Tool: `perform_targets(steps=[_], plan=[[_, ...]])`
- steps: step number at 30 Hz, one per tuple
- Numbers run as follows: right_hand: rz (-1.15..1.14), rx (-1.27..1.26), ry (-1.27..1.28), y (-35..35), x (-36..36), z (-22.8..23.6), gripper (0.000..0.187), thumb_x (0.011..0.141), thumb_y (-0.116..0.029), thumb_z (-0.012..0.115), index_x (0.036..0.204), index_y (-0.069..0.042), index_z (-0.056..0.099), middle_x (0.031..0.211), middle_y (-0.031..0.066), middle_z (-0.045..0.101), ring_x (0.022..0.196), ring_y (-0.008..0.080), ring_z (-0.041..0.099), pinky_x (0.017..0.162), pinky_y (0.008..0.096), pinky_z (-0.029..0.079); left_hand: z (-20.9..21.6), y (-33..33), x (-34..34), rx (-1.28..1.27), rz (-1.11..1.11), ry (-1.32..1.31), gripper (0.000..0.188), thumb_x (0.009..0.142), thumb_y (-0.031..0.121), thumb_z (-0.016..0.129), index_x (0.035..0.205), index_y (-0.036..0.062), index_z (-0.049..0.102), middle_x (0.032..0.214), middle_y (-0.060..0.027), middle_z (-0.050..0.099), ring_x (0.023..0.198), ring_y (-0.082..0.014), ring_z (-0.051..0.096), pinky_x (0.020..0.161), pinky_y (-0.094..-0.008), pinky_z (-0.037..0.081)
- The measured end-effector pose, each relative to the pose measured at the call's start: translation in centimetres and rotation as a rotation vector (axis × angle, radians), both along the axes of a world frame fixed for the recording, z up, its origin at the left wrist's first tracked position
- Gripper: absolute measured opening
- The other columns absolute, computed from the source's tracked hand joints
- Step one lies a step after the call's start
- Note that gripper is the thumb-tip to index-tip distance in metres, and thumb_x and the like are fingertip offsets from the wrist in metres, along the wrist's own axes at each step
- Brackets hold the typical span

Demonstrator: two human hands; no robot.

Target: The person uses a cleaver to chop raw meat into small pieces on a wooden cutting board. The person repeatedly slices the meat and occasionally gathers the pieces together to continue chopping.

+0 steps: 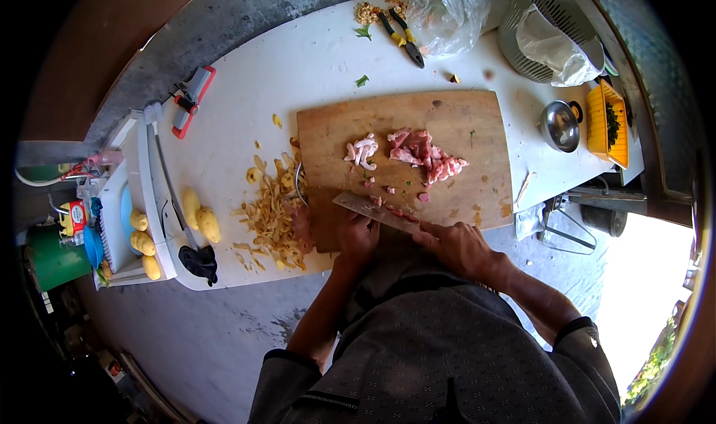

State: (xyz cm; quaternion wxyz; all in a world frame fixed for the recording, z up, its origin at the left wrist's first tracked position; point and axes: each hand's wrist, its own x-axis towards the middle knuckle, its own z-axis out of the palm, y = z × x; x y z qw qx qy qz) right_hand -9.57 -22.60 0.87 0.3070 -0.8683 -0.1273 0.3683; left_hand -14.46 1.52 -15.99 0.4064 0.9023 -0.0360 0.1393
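A wooden cutting board [470, 118] lies on the white table. My right hand [462, 249] is wrapped round the handle of a cleaver [373, 209], whose blade points left across the board's near edge. Against the near side of the blade my left hand [359, 234] is closed, with its fingers curled; what they hold, if anything, is hidden. Reddish meat bits [403, 213] lie along the blade. Farther up the board are a pile of raw meat pieces [425, 154] and a small heap of pale fatty strips [362, 151]. A few small meat scraps [388, 190] lie between pile and blade.
Vegetable peelings [272, 211] heap beside the board's left edge. Peeled potatoes [207, 225] lie farther left. Pliers [406, 40], a plastic bag [447, 17] and a grey-green basket [522, 32] stand at the back. A metal bowl [560, 126] and yellow basket [608, 126] are at right.
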Motion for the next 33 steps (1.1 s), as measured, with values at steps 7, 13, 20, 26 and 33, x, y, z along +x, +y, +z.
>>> perform_targets(steps=[7, 13, 20, 26, 33], plan=[[-0.02, 0.046, 0.001, -0.2, -0.6, -0.9, 0.05, 0.114, -0.053, 0.05, 0.127, -0.01, 0.072, 0.094, 0.0316, 0.075, 0.098, 0.0544, 0.072, 0.092, 0.0626, 0.056, 0.3, -0.2, 0.0, 0.01, 0.006, 0.026, 0.035, 0.083, 0.002, 0.083, 0.118, 0.0059, 0.082, 0.116, -0.0148, 0.078, 0.112, -0.0394, 0.072, 0.094, -0.0469, 0.06], [-0.037, 0.073, -0.026, 3.0, 1.0, -3.8, 0.053, 0.114, -0.055, 0.049, 0.146, -0.017, 0.068, 0.098, 0.0324, 0.075, 0.103, 0.0518, 0.072, 0.092, 0.0605, 0.057, 2.0, -0.6, 1.5, -0.036, -0.019, -0.095, 0.026, 0.084, -0.003, 0.081, 0.11, 0.0023, 0.082, 0.114, -0.0184, 0.078, 0.108, -0.041, 0.076, 0.095, -0.0461, 0.06], [-0.13, 0.125, 0.057, 2.1, 0.7, -5.8, 0.054, 0.116, -0.051, 0.048, 0.134, -0.006, 0.073, 0.099, 0.031, 0.075, 0.104, 0.0501, 0.073, 0.092, 0.0563, 0.056, 1.9, -0.1, 0.0, -0.001, 0.013, 0.279, 0.024, 0.086, 0.001, 0.081, 0.11, 0.0046, 0.082, 0.116, -0.0154, 0.077, 0.113, -0.0374, 0.073, 0.094, -0.0439, 0.06], [-0.117, 0.191, -0.079, 1.0, -0.9, -3.2, 0.049, 0.116, -0.044, 0.054, 0.14, -0.005, 0.072, 0.111, 0.0321, 0.075, 0.11, 0.0491, 0.073, 0.095, 0.0521, 0.056, 1.3, -0.5, 0.2, -0.034, 0.022, -0.061, 0.03, 0.085, 0.0, 0.08, 0.114, 0.0052, 0.081, 0.12, -0.0158, 0.076, 0.112, -0.0389, 0.072, 0.094, -0.0454, 0.059], [-0.086, 0.045, 0.033, -0.7, -1.5, -0.6, 0.055, 0.113, -0.051, 0.056, 0.142, -0.008, 0.072, 0.113, 0.032, 0.076, 0.114, 0.0508, 0.071, 0.1, 0.0556, 0.056, 0.9, -0.5, -0.3, -0.053, 0.019, 0.016, 0.035, 0.084, -0.001, 0.08, 0.119, 0.0053, 0.081, 0.122, -0.0167, 0.075, 0.116, -0.0427, 0.068, 0.1, -0.0503, 0.056]])
